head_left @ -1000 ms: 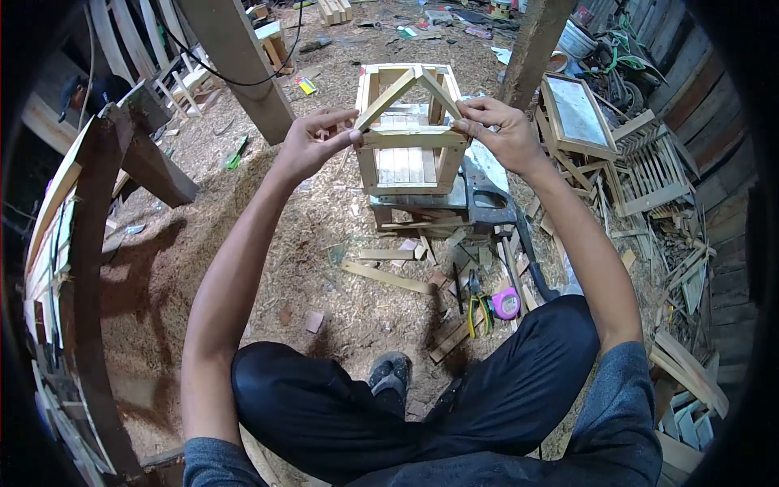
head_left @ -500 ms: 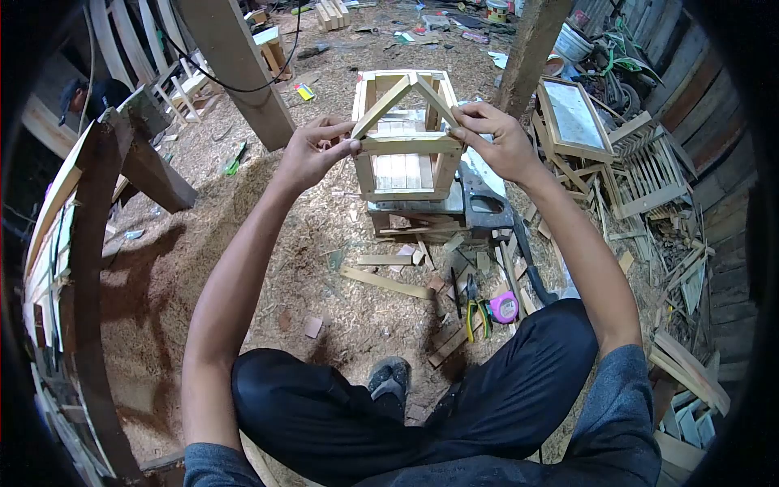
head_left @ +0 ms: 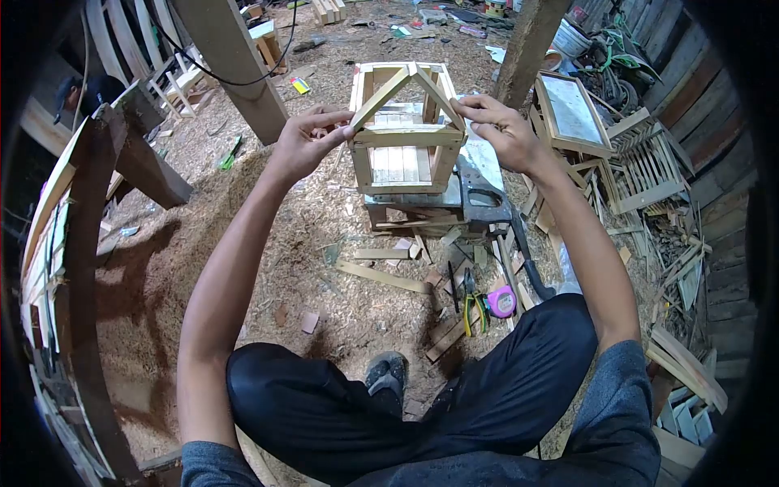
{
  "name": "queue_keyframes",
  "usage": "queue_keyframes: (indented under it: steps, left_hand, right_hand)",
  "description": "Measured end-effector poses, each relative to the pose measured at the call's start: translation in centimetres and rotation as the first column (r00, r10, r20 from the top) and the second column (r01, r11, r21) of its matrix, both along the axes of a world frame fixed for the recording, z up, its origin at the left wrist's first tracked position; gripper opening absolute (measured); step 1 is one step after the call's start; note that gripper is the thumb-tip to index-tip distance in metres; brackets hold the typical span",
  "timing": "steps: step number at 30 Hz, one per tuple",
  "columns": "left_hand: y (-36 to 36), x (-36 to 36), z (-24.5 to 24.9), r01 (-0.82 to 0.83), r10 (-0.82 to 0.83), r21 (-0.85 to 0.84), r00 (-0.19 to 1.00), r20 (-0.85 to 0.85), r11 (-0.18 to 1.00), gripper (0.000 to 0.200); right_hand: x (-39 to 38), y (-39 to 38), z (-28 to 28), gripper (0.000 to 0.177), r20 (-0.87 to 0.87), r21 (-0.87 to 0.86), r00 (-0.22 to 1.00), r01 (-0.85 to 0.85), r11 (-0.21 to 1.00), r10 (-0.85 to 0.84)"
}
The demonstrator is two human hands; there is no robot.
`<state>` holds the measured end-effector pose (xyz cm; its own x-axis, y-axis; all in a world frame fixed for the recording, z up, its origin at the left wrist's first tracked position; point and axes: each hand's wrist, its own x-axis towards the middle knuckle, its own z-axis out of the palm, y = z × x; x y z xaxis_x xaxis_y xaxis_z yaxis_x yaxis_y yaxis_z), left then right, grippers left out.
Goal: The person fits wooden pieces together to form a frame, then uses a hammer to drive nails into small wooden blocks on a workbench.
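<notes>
A small wooden box frame [head_left: 403,187] with a slatted floor stands on a low bench [head_left: 414,217]. Two thin strips meet in a peak and form a wooden gable [head_left: 381,105] at the frame's near top edge. My left hand [head_left: 312,144] pinches the gable's lower left end between thumb and fingers. At the lower right end, the thumb and fingers of my right hand [head_left: 505,136] are closed on the other strip. A handsaw [head_left: 486,213] lies on the bench at the frame's right.
Pliers [head_left: 474,312], a pink tape measure [head_left: 501,302] and wood scraps lie on the ground before the bench. Posts [head_left: 243,77] rise at both sides. A framed panel [head_left: 574,114] leans at the right. Another person [head_left: 89,96] is at the far left.
The view has shifted slightly, so the frame and bench appear a little higher. Both hands remain at the gable's ends, with the right fingers slightly shifted.
</notes>
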<state>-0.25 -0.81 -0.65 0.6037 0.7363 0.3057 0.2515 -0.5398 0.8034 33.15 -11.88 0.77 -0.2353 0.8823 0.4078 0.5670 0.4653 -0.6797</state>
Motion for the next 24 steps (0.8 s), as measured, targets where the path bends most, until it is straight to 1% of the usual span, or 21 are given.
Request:
queue_keyframes:
  steps: [4,7,9,11,13,14,16,17,19,20,22,23,24]
  left_hand:
    - [-0.1,0.0,-0.3,0.018,-0.015,-0.067,0.999,0.045,0.998,0.039]
    - [0.0,0.0,-0.6,0.032,-0.029,-0.047,0.997,0.066,0.998,0.039]
    - [-0.1,-0.2,-0.8,0.037,-0.034,-0.043,0.997,0.065,0.998,0.039]
    - [-0.1,-0.3,-0.9,0.04,-0.038,-0.039,0.997,0.064,0.998,0.039]
    - [0.1,-0.7,-1.3,0.104,-0.081,-0.134,0.983,0.164,0.986,0.039]
    - [0.2,-0.9,-1.5,0.102,-0.079,-0.134,0.983,0.163,0.986,0.039]
    - [0.3,-1.1,-1.8,0.077,-0.017,-0.251,0.973,0.232,0.965,0.04]
    - [0.4,-1.1,-1.9,0.076,-0.016,-0.252,0.973,0.232,0.965,0.04]
    - [0.5,-1.0,-1.9,0.025,0.016,-0.18,0.975,0.221,0.983,0.04]
    - [0.5,-1.0,-1.9,0.025,0.016,-0.181,0.975,0.221,0.983,0.04]
    - [0.0,-0.7,-0.8,-0.073,0.072,0.035,0.997,0.027,0.997,0.044]
    - [-0.3,-0.5,-0.3,-0.072,0.071,0.035,0.997,0.027,0.997,0.044]
    - [-0.8,-0.1,0.4,-0.06,0.06,0.115,0.998,-0.001,0.992,0.045]
  right_hand:
    - [0.6,0.5,0.2,0.042,-0.022,-0.001,0.999,-0.031,1.0,0.031]
    - [0.5,0.4,0.3,0.042,-0.031,-0.012,0.999,-0.046,0.999,0.045]
    - [0.1,0.2,0.2,0.037,0.041,0.059,0.999,-0.007,0.998,0.005]
    - [-0.4,0.1,0.3,0.035,0.056,0.069,0.998,0.001,0.998,-0.005]
    - [-0.7,0.0,0.3,0.035,0.069,0.079,0.998,0.008,0.997,-0.013]
    - [-0.7,0.0,0.3,0.035,0.047,0.091,0.999,0.001,0.996,-0.006]
    - [-0.7,0.1,0.1,0.037,0.025,0.103,1.0,-0.006,0.995,0.003]
    - [-0.6,0.2,0.0,0.036,0.028,0.113,1.0,-0.015,0.993,0.012]
    - [-0.6,0.3,-0.2,0.035,0.031,0.122,0.999,-0.022,0.992,0.019]
    - [-0.5,0.3,-0.2,0.035,0.025,0.128,0.999,-0.024,0.991,0.021]
    - [-0.6,0.3,-0.2,0.035,0.019,0.134,1.0,-0.025,0.991,0.023]
    - [-0.6,0.3,-0.2,0.035,0.024,0.132,1.0,-0.022,0.991,0.019]
    - [-0.6,0.2,-0.1,0.035,0.03,0.13,0.999,-0.019,0.991,0.015]
